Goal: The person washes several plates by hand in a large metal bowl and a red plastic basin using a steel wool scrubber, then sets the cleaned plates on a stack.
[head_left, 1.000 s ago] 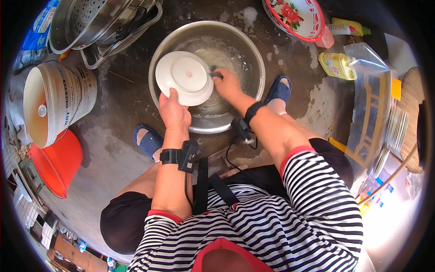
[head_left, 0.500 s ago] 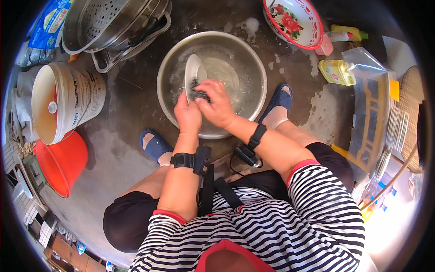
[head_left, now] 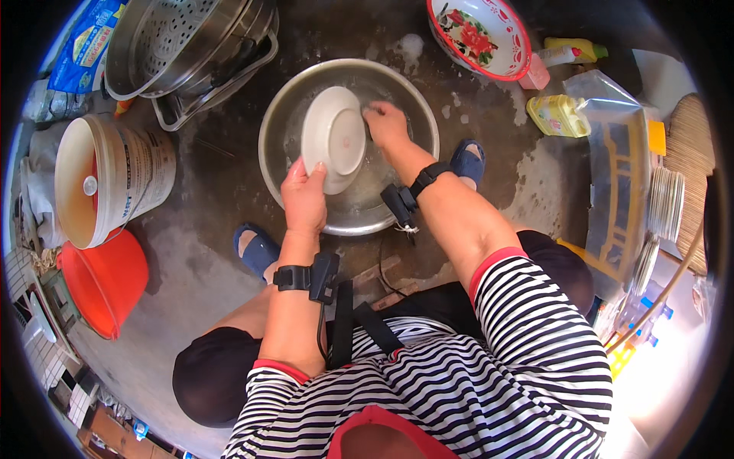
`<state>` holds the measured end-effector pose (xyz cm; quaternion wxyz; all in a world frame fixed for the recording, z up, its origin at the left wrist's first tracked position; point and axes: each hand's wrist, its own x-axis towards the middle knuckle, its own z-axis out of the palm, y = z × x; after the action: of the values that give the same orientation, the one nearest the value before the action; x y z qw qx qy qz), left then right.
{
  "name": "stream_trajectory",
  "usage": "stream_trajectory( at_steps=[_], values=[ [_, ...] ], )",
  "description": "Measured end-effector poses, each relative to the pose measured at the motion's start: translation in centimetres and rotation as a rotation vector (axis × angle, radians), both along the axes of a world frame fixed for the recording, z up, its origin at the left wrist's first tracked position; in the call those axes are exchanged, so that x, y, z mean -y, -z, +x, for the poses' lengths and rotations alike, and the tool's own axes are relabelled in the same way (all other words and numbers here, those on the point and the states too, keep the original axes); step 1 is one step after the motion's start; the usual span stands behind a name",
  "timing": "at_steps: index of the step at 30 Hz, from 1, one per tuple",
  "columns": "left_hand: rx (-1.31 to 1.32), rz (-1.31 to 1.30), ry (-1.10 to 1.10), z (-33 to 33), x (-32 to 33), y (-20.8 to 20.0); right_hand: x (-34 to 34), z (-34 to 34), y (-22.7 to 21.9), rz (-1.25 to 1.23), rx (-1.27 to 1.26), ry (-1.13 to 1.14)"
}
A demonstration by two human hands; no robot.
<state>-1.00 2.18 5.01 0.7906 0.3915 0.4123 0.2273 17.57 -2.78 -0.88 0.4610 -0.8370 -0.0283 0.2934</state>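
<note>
A white plate (head_left: 319,126) is tilted over the large metal basin (head_left: 269,172), its underside and raised foot ring facing me. My left hand (head_left: 303,197) grips its near rim, thumb on the underside and fingers mostly hidden behind. Just right of the plate's far part, my right hand (head_left: 388,125) is closed with curled fingers, apart from the rim. A little of a dark scourer (head_left: 377,108) shows at its fingertips; the hand hides the rest. Shallow water lies in the basin below both hands.
Steamer pots (head_left: 164,57) stand far left, above a white bucket (head_left: 115,176) and a red bucket (head_left: 107,279). A red-rimmed enamel basin (head_left: 501,38) is far right. Near it lies a yellow detergent bottle (head_left: 556,116); stacked plates (head_left: 665,203) stand at the right.
The plate has turned from nearly edge-on to show its underside. My right hand, which was rubbing it with the dark scourer, has moved right and away from it. My left hand shifted slightly left.
</note>
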Motion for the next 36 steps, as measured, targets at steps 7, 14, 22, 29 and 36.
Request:
stream_trajectory(
  at_steps=[7, 14, 22, 29, 36],
  values=[
    [0.034, -0.145, -0.038, -0.2, 0.5, 1.0, -1.5, -5.2, -4.8, 0.316, 0.673, -0.494],
    [0.254, -0.373, -0.315, -0.4, -1.0, 0.8, 4.5, -8.8, -5.1, 0.434, 0.715, -0.739],
    [0.264, -0.41, -0.312, -1.3, -2.2, 0.0, 7.9, -0.7, 1.9, -0.099, 0.537, -0.633],
    [0.125, -0.226, -0.291, -0.7, -1.6, 0.1, 8.3, -1.4, 5.5, -0.441, 0.422, -0.741],
    [-0.191, 0.036, -0.201, -0.7, -0.6, 0.8, 2.7, -7.9, -5.1, 0.336, 0.532, -0.436]
  ],
)
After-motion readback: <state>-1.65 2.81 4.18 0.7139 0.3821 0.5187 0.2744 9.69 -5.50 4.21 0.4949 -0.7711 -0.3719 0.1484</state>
